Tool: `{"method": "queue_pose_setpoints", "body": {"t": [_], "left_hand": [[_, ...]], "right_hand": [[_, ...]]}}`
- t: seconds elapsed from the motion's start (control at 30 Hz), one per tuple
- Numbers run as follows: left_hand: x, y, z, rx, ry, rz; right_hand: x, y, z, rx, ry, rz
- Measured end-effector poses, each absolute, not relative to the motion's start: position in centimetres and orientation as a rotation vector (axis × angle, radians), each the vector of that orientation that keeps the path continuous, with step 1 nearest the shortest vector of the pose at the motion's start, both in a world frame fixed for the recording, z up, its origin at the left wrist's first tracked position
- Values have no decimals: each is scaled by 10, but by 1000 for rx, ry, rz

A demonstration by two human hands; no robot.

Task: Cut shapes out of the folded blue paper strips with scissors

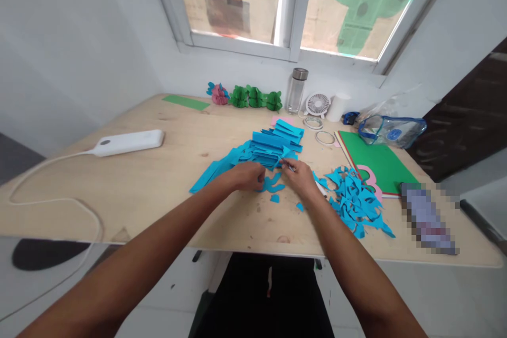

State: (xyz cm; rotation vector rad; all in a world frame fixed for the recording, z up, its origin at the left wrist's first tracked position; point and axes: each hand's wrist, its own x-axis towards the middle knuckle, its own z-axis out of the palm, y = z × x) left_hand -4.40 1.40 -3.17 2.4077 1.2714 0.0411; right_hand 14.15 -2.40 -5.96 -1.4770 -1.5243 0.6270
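Observation:
My left hand point(250, 175) is closed at the edge of a wavy blue paper cut-out point(274, 185), which sticks out from under its fingers. My right hand point(301, 175) pinches a thin pen-like tool point(288, 166); its exact kind is too small to tell. Its tip points toward a stack of folded blue paper point(269, 148) just beyond both hands. More blue paper point(214, 171) fans out to the left, partly behind my left hand. Small blue scraps point(274, 198) lie on the table in front of the cut-out.
A heap of blue scraps point(354, 200) lies right of my right forearm, by green sheets point(384, 163) and a blurred-out object point(430, 219). Tape rolls point(325, 138), a glass bottle point(296, 92), a small fan point(317, 104) and green paper ornaments point(255, 96) stand behind. A corded white device point(129, 142) lies left.

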Motion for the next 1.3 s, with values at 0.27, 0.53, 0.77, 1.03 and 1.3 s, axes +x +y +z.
{"method": "queue_pose_setpoints", "body": {"t": [0.27,0.53,0.77,1.03,1.3], "left_hand": [[-51,-6,-35,2498,1358,65],[-59,-14,-38,2405,1313,186],[-59,-14,-40,2457,1346,105],[-54,-10,-35,2488,1417,5],[-53,0,-33,2420,1433,-83]], "right_hand": [[135,-22,-59,-1453,-1580,633],[128,-23,-57,-1434,-1589,639],[123,-24,-54,-1432,-1593,614],[169,-44,-15,-1470,-1546,550],[248,-103,1,-1947,-1747,210]]}}
